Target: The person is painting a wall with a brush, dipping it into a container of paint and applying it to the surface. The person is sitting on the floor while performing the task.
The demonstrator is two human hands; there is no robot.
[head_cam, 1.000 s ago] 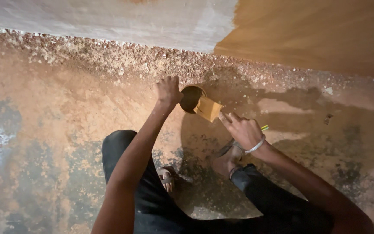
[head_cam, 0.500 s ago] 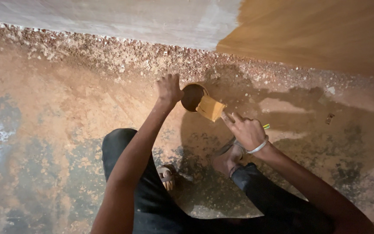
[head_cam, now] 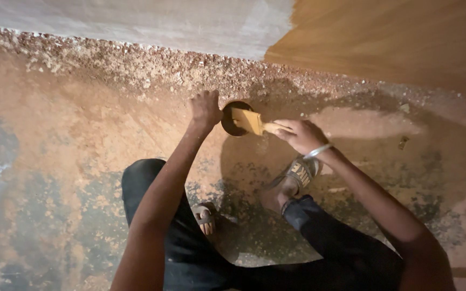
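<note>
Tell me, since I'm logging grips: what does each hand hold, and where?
Right hand holds a brush by its handle. Left hand grips the rim of a small dark tin.

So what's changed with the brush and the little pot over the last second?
The right hand has tipped the paintbrush lower, so its yellow-brown bristles now sit over the mouth of the small dark pot instead of beside it. The left hand keeps its grip on the pot's edge, and the pot has not shifted on the floor. Both sandalled feet are where they were.
</note>
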